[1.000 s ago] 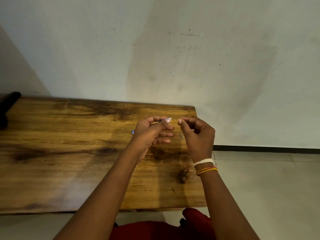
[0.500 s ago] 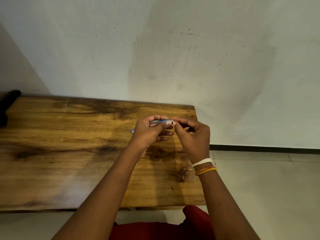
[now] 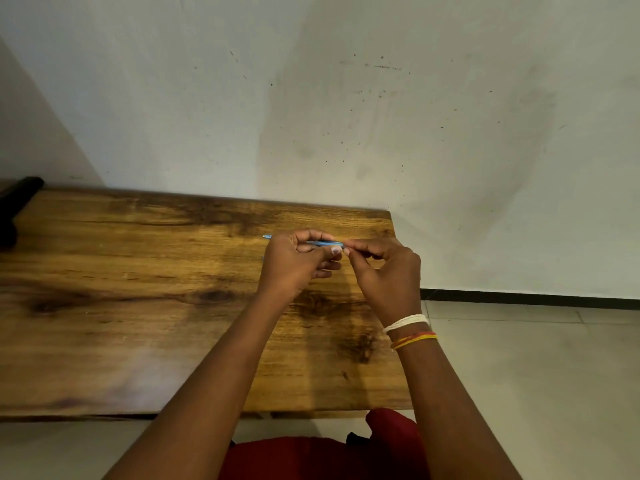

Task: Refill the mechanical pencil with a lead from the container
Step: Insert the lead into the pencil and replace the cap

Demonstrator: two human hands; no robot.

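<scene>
A thin blue mechanical pencil [image 3: 322,243] lies level above the wooden table [image 3: 138,289], its tip poking out to the left of my left hand [image 3: 294,268], which grips its barrel. My right hand [image 3: 384,271] is pinched at the pencil's right end, thumb and forefinger closed together there. Whatever sits between those fingertips is too small to make out. The lead container is hidden from view.
The table's right edge runs just right of my hands, with tiled floor [image 3: 536,368] beyond. A stained wall [image 3: 346,116] stands right behind the table. A dark object [image 3: 17,202] sits at the far left edge. Red clothing [image 3: 329,455] shows at the bottom.
My two hands came together: a second ago they were apart, now the right fingertips meet the pencil's right end. The pencil has levelled out and its tip shows left of my left hand.
</scene>
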